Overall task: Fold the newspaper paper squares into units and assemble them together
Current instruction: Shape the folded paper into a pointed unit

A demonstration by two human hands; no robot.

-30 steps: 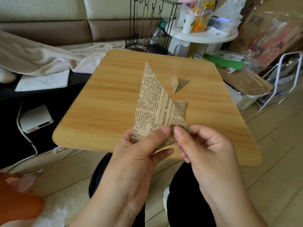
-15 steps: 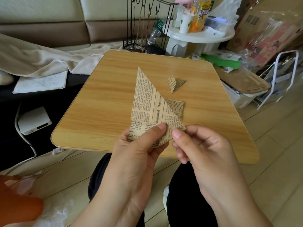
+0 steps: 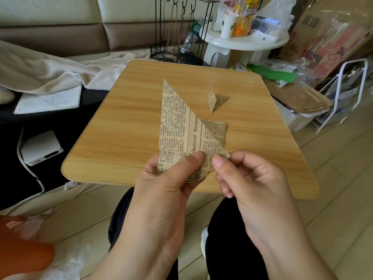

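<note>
A tan newspaper-print paper [image 3: 177,122], folded into a long pointed shape with a small flap turned over at its right, is held above the near part of the wooden table [image 3: 129,122]. My left hand [image 3: 167,182] pinches its lower edge, thumb on top. My right hand [image 3: 246,176] pinches the paper's lower right corner between thumb and forefinger. A small folded newspaper unit [image 3: 215,100] lies on the table beyond, apart from both hands.
A white round side table [image 3: 246,42] with cups and snack bags stands behind, beside a black wire rack [image 3: 177,37]. A beige blanket [image 3: 50,69] and a notebook [image 3: 48,100] lie left. Boxes and a white frame [image 3: 343,93] crowd the right.
The paper's crumpled lower right part has been flattened out. Both hands have kept their hold and shifted only slightly.
</note>
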